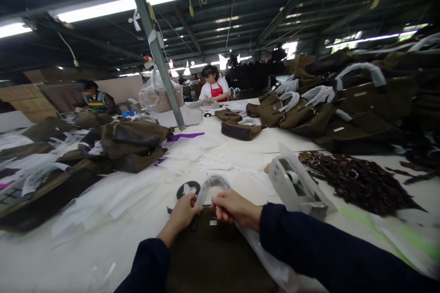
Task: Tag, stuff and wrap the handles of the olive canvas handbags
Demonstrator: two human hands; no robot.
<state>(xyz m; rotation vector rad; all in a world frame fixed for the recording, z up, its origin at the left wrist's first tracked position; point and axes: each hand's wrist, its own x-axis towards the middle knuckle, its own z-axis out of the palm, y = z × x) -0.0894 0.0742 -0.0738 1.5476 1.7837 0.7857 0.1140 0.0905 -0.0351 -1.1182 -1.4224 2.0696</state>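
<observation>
- At the near edge of a long white worktable [113,242], a dark olive bag [213,256] lies flat in front of the person, its top end toward the hands.
- Left hand [182,215]: fingers curled shut on the left foot of the bag's arched handle [212,184], which is wound in clear plastic wrap.
- Right hand [235,208]: fingers closed in a pinch on the right foot of the same handle, where it meets the bag; a loose strip of plastic film [271,268] trails from under this hand along the dark sleeve.
- Just beyond the handle, a black ring-shaped part [188,189] rests on the table.
- Right of the hands, a grey tape dispenser [297,187] lies tilted; past it, a heap of small dark brown strap pieces [357,183].
- Centre of the table: scattered white tissue sheets [192,155] and a purple strip [185,137].
- Left side: stacked olive bags [134,144] among clear plastic; right side: a large pile of finished bags with white-wrapped handles [343,105].
- Far end: one person in a red apron [215,86] is seated at the table; another person [92,98] sits at the left.
- Room: a workshop hall with a dark beamed ceiling and rows of fluorescent tube lights [120,5]; a slanted green steel post [156,50] rises from the table.
</observation>
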